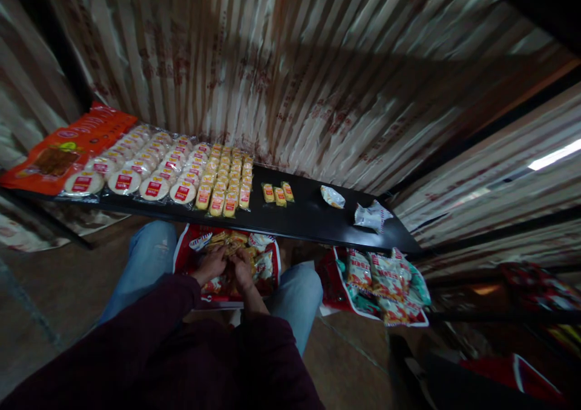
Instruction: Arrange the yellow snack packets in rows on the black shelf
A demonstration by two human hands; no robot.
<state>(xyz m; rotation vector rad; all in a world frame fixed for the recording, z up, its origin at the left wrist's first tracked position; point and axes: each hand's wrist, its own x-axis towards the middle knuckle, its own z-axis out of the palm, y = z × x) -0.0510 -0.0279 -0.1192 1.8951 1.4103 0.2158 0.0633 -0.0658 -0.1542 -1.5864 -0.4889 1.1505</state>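
Observation:
My left hand (210, 265) and my right hand (244, 269) are both down inside a red and white bag (184, 249) that rests between my knees. The bag is full of small wrapped snack packets (263, 264). Both hands have their fingers curled among yellow packets (226, 240); what exactly each one grips is hidden. Just beyond the bag runs a black shelf (313, 216) with rows of round white packets (149, 165) and rows of small yellow packets (224, 183).
Three loose yellow packets (277, 193), one single packet (333, 197) and a crumpled wrapper (372, 215) lie on the shelf's right part. An orange bag (63, 149) lies at its left end. A second open bag of snacks (385, 286) sits on the floor at right. Curtain behind.

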